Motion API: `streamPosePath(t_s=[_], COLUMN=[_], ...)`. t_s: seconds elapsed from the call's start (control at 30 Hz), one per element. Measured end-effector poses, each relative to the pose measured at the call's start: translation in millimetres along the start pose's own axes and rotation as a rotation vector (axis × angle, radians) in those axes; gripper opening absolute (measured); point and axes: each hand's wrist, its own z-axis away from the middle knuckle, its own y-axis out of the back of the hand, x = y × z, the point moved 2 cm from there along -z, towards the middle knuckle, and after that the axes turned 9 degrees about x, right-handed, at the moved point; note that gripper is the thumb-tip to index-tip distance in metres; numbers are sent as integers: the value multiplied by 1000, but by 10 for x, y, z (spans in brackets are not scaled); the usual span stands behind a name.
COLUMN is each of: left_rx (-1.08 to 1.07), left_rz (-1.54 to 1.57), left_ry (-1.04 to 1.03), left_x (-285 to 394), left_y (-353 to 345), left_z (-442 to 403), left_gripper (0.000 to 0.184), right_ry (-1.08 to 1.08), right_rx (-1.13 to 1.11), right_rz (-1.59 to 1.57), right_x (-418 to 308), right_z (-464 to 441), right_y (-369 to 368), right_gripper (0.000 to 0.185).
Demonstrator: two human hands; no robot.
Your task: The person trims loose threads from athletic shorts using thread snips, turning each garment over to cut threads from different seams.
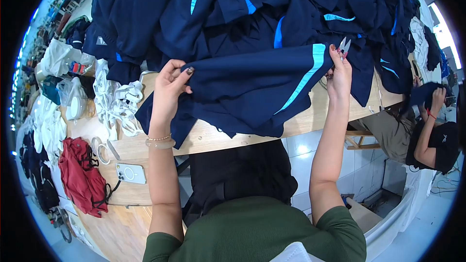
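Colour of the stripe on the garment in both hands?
The long stripe on the navy cloth garment is light turquoise; head view.

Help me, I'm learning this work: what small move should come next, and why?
I'd probably look closely along the pale blue stripe before using the scissors. The left hand and right hand hold the dark blue cloth spread between them, the stripe is in plain view, and the scissors in the right hand point away from the cloth.
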Motion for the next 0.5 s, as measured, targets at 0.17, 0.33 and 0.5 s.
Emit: streamPosePath(t_s=[0.17, 0.33, 0.5], left_rx=[-3, 32, 97], left_rz=[37, 26, -131], left_ry=[28, 26, -334], left_x=[13, -72, -344], left_y=[-92, -57, 31], left_z=[12, 90, 210], left_gripper=[34, 27, 15], right_ry=[-29, -54, 56], right_rx=[-56, -181, -404], right_rz=[32, 110, 188], right_x=[-17, -105, 104], right_z=[-20, 103, 69], right_y=[70, 164, 524], right_gripper=[15, 11, 10])
